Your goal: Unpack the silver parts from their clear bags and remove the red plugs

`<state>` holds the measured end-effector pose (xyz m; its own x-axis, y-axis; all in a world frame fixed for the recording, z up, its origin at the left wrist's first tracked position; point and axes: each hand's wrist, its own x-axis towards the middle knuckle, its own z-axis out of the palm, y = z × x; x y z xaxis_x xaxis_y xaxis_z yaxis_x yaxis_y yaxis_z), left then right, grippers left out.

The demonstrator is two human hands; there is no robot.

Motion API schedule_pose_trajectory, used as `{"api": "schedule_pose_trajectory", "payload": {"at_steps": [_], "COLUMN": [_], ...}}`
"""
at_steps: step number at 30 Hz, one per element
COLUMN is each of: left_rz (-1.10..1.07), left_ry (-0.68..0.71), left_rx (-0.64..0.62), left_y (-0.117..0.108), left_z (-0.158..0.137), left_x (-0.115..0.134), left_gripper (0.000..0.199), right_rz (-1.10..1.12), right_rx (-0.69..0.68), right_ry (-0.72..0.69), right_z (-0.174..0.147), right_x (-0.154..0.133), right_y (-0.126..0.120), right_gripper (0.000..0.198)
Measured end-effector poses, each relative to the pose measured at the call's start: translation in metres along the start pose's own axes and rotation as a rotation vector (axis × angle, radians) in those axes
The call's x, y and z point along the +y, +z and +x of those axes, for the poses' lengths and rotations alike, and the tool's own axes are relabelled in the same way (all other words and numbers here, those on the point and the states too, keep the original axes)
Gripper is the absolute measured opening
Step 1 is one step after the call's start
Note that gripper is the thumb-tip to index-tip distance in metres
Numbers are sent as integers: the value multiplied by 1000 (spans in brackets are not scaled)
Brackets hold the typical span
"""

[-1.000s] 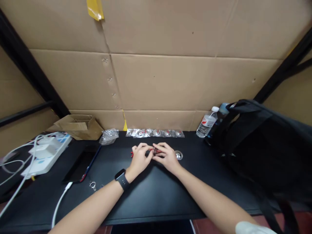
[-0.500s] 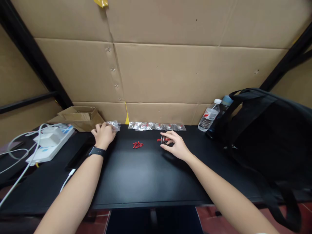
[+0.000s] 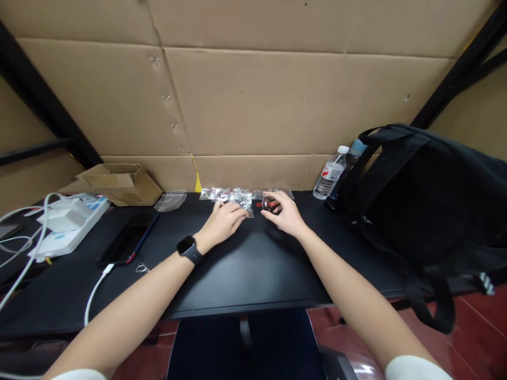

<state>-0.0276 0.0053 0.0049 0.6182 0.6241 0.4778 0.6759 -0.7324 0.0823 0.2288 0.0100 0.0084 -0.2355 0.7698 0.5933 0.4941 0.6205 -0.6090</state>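
My left hand (image 3: 225, 224), a dark watch on its wrist, is closed at the edge of a clear plastic bag (image 3: 243, 198) near the back of the table. My right hand (image 3: 285, 212) grips a small round dark disc (image 3: 266, 202) between thumb and fingers. A red cord (image 3: 259, 205) sticks out beside the disc. Behind both hands, a row of small clear packets (image 3: 212, 193) with round shiny pieces lies along the cardboard wall. Another clear bag (image 3: 171, 201) lies flat to the left. The loose red cords seen before are hidden now.
On the left are a brown paper bag (image 3: 122, 184), a white power strip (image 3: 73, 229) with cables, a phone (image 3: 129, 237) and a small metal ring (image 3: 141, 268). A water bottle (image 3: 330, 173) and a black backpack (image 3: 420, 211) stand on the right.
My left hand has moved right from the bags by the paper bag, bringing a clear bag near my right hand. My right hand still holds the disc. The view has shifted slightly.
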Motion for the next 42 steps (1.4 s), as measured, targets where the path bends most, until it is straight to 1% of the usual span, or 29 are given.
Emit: {"api": "schedule_pose_trajectory", "payload": {"at_steps": [2, 4, 5, 8, 10, 12, 15, 18, 20, 24, 26, 30, 32, 34, 38, 40, 42], "left_rz": [-65, -147, -190, -284, -279, -229, -171, -180, -201, -240, -251, -293, -309, -309, -302, -303, -302], "left_ry": [74, 118, 124, 110, 113, 112, 101, 117, 139, 165, 161, 177, 182, 180, 182, 188, 184], "left_rx": [-107, -191, -213, -244, -275, -302, -324, -356, -375, -386, -386, -379, -373, -377, -388, -389, -393], "left_y": [9, 11, 9, 1, -3, -4, -3, -3, -6, -9, -9, -8, -8, -9, -8, -7, -7], "left_z": [1, -2, -3, -9, -11, -14, -16, -18, -18, -18, -18, -18, -18, -18, -19, -19, -19], "left_x": [6, 4, 2, -4, -7, -8, -9, -8, -6, -5, -6, -5, -4, -3, -4, -4, -3], "left_gripper": [27, 25, 24, 27, 27, 28, 34, 39, 41, 41, 41, 40, 40, 39, 39, 40, 39], "right_rz": [-28, -68, -81, -56, -47, -93, -187, -240, -274, -290, -271, -232, -196, -142, -41, -40, -85], "right_rx": [-13, -36, -49, -123, -208, -284, -353, -440, -469, -492, -499, -450, -436, -438, -469, -445, -392], "right_ry": [9, 13, 18, 50, 75, 93, 111, 111, 111, 119, 96, 17, 7, 10, 43, 73, 88], "right_z": [0, 1, 1, -1, -2, -3, -4, -5, -6, -10, -11, -11, -11, -11, -15, -15, -15], "right_x": [3, 4, 4, 1, -2, -6, -15, -23, -26, -22, -18, -14, -13, -14, -11, -8, -4], "right_y": [-2, -4, -5, -9, -10, -11, -12, -12, -11, -6, -3, 3, 6, 8, 11, 14, 18], "right_gripper": [52, 49, 47, 51, 50, 43, 33, 28, 26, 23, 23, 28, 32, 33, 25, 23, 24]}}
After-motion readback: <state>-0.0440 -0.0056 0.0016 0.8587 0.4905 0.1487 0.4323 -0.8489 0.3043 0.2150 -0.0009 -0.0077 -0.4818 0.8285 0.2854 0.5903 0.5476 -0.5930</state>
